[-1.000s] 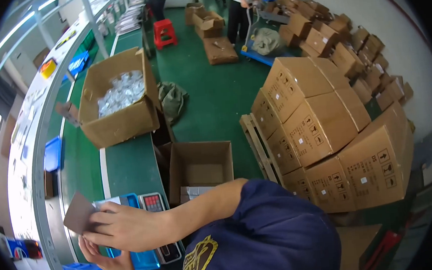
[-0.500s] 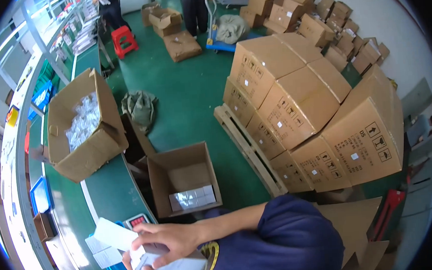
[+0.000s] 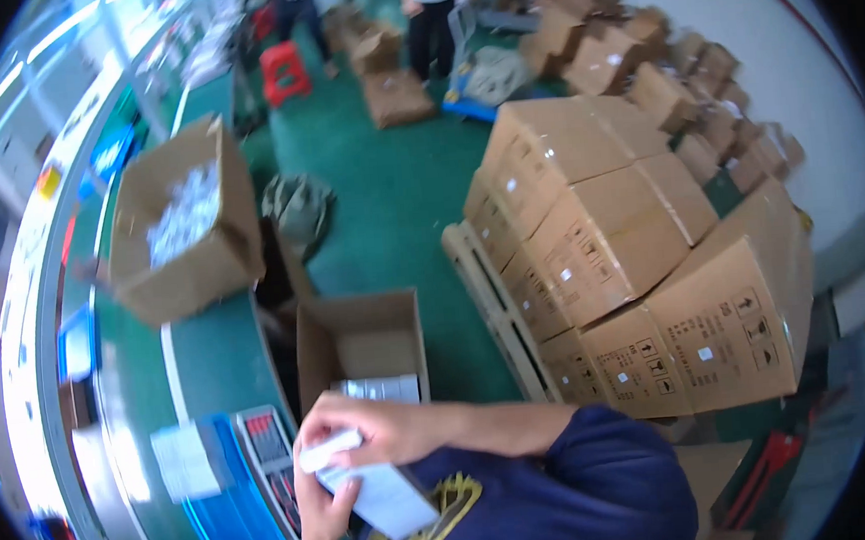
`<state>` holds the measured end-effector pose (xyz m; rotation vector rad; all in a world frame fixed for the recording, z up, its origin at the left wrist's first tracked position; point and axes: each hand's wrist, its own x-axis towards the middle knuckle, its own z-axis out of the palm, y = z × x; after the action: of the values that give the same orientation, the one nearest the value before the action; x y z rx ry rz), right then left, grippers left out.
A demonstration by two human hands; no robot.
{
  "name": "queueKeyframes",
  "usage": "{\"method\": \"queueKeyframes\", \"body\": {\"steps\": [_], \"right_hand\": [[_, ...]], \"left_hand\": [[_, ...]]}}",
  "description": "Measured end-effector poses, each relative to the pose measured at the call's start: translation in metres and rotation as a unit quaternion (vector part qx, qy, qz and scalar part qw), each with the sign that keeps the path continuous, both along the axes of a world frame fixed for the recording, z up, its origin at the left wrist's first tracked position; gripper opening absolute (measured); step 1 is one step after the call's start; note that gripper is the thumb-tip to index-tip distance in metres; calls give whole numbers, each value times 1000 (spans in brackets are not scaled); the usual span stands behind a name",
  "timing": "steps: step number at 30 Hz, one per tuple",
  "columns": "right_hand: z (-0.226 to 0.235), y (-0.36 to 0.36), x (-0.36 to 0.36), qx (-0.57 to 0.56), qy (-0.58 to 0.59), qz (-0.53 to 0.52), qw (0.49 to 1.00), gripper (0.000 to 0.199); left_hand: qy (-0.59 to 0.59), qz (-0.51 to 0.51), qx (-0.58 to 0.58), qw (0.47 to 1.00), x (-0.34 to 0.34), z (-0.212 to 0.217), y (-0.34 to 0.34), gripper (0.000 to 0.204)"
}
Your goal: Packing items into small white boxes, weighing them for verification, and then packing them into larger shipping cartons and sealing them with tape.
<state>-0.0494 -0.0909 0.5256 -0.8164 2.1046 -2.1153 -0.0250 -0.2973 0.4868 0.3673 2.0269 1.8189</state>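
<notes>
A long white box (image 3: pixel 394 503) is held close to my chest, tilted. My right hand (image 3: pixel 373 425) reaches across from the right and is closed over its upper end, where a small white piece (image 3: pixel 331 450) stands out between the fingers; whether that is a flap or a second box is unclear. Below it, my left hand (image 3: pixel 320 504) grips the same box from the left, thumb on its face. On the bench to the left, flat white boxes or cards (image 3: pixel 187 463) lie at a blue tray (image 3: pixel 229 520). Beside the tray is a grey case with red parts (image 3: pixel 268 452).
An open carton (image 3: pixel 356 325) with white boxes inside stands ahead. On the green bench (image 3: pixel 213 356) sits a carton of clear plastic pieces (image 3: pixel 183 222). Large sealed cartons (image 3: pixel 612 247) are stacked on a wooden pallet (image 3: pixel 501 310) at right. Two people stand farther off.
My hands and the white box have moved right, away from the bench, and the box has turned. The blue tray and grey case now show more fully. The view has shifted.
</notes>
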Motion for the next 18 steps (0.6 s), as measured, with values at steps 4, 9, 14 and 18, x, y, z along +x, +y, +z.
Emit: {"method": "queueKeyframes", "body": {"steps": [4,9,14,18], "right_hand": [[6,44,-8,62,-37,91,993,33],[-18,84,-3,78,-21,93,992,52],[-23,78,-11,31,-123,60,990,42],[-32,70,-18,77,-57,120,988,35]], "left_hand": [[159,61,103,980,1,-5,47,83],[109,10,-3,994,-2,-1,79,87],[132,64,-84,986,1,7,91,91],[133,115,-61,983,15,0,80,88]]}}
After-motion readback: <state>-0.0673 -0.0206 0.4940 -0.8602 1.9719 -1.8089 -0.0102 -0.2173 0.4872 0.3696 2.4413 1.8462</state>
